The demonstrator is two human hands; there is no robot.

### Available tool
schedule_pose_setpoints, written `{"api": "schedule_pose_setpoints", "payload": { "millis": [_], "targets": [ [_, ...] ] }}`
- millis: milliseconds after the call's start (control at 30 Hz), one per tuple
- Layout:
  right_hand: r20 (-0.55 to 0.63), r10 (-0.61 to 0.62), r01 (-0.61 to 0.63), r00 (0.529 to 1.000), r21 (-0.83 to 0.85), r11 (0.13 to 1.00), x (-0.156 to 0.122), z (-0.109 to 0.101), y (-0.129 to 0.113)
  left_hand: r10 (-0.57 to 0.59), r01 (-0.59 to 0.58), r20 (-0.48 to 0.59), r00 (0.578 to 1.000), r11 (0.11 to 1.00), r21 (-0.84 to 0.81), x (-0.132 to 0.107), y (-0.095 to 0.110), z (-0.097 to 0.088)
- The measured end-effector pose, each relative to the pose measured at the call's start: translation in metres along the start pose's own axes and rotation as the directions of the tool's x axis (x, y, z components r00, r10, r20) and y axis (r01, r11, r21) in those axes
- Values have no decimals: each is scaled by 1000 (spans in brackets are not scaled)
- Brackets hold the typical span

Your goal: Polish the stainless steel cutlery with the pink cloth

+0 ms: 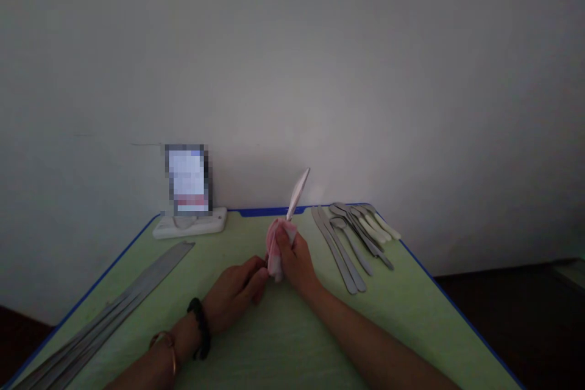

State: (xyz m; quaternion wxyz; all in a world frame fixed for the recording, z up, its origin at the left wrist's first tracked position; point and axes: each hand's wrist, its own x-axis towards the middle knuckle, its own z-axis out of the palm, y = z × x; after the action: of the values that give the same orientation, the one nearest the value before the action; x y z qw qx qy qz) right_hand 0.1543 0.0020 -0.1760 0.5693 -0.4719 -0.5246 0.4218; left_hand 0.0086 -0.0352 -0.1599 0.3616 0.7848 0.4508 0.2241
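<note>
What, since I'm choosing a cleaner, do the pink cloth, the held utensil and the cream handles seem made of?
Pink cloth: matte, soft fabric, as it bunches in folds. Held utensil: probably polished metal, since its thin end gleams. Cream handles: perhaps dull plastic, evenly coloured; too small to be sure.

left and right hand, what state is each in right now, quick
Left hand: closed, fingertips pinching the near end of the knife.
Right hand: closed, holding the pink cloth around the knife.
</note>
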Motion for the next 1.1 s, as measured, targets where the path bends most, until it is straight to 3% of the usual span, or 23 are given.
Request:
{"api": "schedule_pose_setpoints", "payload": {
  "millis": [233,633,833,1000,1100],
  "targets": [
    [9,-24,24,1000,-6,1000,0,1,-1,-66,67,-9,998,993,102,4,-6,6],
    [41,-37,39,998,-36,999,2,2,2,-28,30,-15,999,991,129,4,-8,7],
    [23,-32,33,999,-26,999,0,2,-2,-63,63,2,998,993,103,4,-6,6],
    [44,-48,50,998,-47,998,1,1,0,-13,14,-9,1000,979,205,5,-8,6],
    [42,-50,52,998,-51,997,2,1,1,-6,8,-12,1000,987,159,5,-8,6]
  ]
}}
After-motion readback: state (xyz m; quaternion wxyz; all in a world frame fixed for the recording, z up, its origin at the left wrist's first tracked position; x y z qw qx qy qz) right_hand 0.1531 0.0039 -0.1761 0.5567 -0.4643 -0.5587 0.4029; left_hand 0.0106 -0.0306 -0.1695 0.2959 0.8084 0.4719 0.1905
